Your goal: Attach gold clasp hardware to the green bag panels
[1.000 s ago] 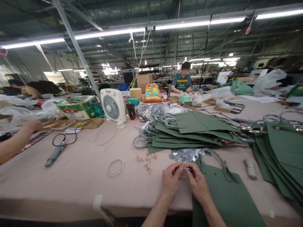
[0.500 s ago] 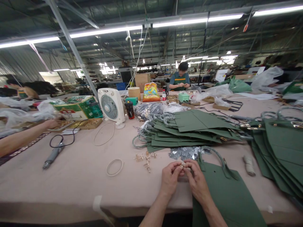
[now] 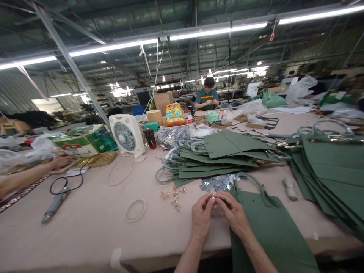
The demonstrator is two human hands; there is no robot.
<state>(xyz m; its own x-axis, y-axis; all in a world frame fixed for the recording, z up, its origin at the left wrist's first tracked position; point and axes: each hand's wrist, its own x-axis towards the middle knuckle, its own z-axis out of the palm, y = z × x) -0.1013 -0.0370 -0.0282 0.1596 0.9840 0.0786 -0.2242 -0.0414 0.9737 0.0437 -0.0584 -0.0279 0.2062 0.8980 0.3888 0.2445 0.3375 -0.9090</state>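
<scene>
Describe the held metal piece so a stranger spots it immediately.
On the pinkish table, find the nearest green panel. Beside it, the left hand and right hand pinch a shiny metal piece. Unlike the loose golden pieces nearby, it is held.

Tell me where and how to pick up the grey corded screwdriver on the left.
Probably grip the grey corded screwdriver around mid-barrel, from above: it lies flat on the table, its long sides exposed, tip nearest, cord leaving the far end.

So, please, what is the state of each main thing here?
Left hand: fingers pinching a small metal fitting
Right hand: fingers pinching it too
Nearest green panel: lying, handle attached
Loose fittings: scattered
Green panel pile: stacked unevenly
Fan: upright, spinning unclear
Grey tool: lying down
</scene>
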